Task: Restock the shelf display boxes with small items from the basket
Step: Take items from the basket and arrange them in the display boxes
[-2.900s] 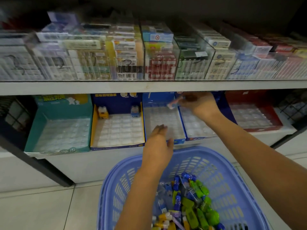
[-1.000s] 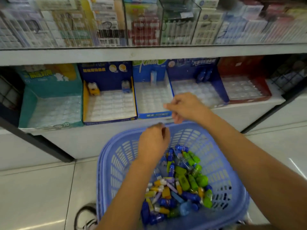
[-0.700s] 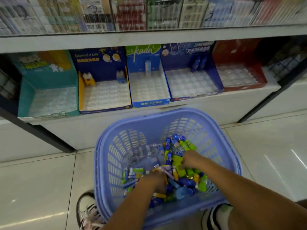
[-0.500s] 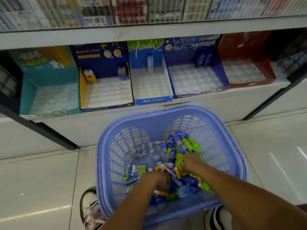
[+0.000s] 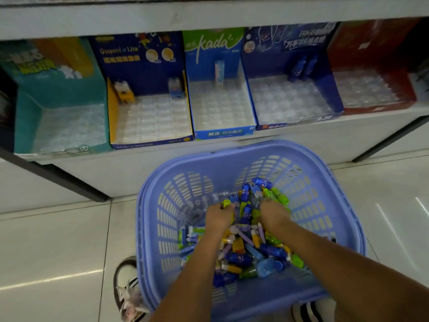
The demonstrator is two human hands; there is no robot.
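A lilac plastic basket (image 5: 343,205) stands on the floor below the shelf, with a heap of small coloured items (image 5: 246,249) in it: blue, green, yellow and purple. Both my hands are down in the heap. My left hand (image 5: 218,218) has its fingers curled, and a small yellow-green item (image 5: 225,203) shows at its fingertips. The fingers of my right hand (image 5: 274,216) are buried among green items, so its grip is hidden. On the shelf stand display boxes with clear trays: teal (image 5: 58,94), navy-and-yellow (image 5: 148,66), light blue (image 5: 213,49), dark blue (image 5: 290,43) and red (image 5: 371,47).
The white shelf front (image 5: 116,173) rises just behind the basket. A dark slanted strut (image 5: 58,177) runs at lower left and another (image 5: 390,138) at right. My shoes (image 5: 127,289) stand on glossy tiles (image 5: 58,252) beside the basket.
Both hands came down from the shelf boxes into the basket. Within the last half second they have shifted toward the far side of the heap. The camera has dipped closer.
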